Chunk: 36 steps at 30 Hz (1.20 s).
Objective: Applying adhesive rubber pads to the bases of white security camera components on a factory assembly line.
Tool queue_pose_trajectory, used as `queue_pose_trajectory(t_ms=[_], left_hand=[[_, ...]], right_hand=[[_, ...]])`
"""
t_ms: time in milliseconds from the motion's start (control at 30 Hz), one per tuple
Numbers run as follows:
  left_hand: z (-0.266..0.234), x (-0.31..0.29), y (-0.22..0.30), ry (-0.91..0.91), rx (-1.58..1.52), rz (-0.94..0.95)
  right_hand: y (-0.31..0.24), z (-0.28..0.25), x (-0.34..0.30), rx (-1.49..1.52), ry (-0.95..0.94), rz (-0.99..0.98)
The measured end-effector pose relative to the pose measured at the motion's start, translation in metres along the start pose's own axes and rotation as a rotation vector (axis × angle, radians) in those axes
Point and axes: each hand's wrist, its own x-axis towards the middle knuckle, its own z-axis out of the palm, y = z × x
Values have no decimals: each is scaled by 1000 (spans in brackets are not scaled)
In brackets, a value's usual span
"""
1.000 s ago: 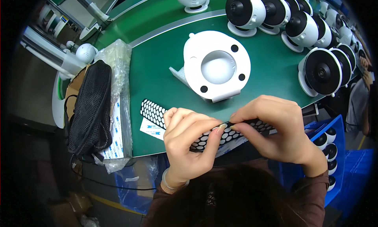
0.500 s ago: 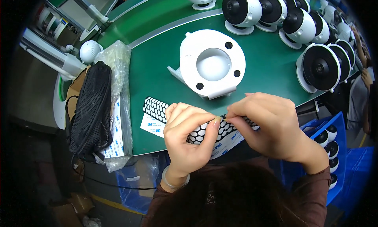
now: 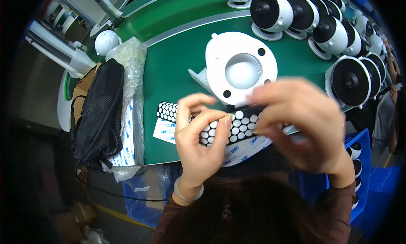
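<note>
My left hand (image 3: 195, 138) is closed, thumb against fingers, on a black sheet of round white stick-on pads (image 3: 242, 126). Under that sheet lies white printed backing paper (image 3: 241, 154). My right hand (image 3: 311, 127) is smeared by motion above the sheet's right end; whether its fingers hold anything is unclear. Just beyond both hands, a white rounded camera-like device (image 3: 214, 60) lies with its ring-shaped base facing up. Black round pads (image 3: 227, 93) sit on that base, one partly hidden by my right hand. A piece of pale foam (image 3: 199, 78) shows at the device's left side.
Several white camera-like devices with black fronts (image 3: 351, 81) stand along the right and far right. At left are a black mesh pouch (image 3: 99, 113) and clear plastic wrap (image 3: 134, 70). A blue bin (image 3: 363, 159) holding more round devices is at lower right.
My right hand has parted from my left fingertips and moved right and up, blurring. More of the pad sheet shows between the hands. The whole view has shifted slightly.
</note>
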Motion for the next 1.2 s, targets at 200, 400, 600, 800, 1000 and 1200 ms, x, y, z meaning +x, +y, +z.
queue_pose_trajectory(t_ms=[200,400,600,800,1000,1200], left_hand=[[8,10,-8,-46,-103,-27],[8,12,-14,-5,-65,41],[6,14,-12,-49,-10,82],[6,12,-12,-52,-17,65],[7,12,-15,-25,-16,115],[3,16,-12,-105,38,118]], right_hand=[[35,14,46,-90,45,92],[33,26,52,-25,-54,267],[30,27,54,-10,-31,271],[27,30,52,-21,-25,290],[29,28,51,-188,-3,180],[57,11,78,13,-430,81]])
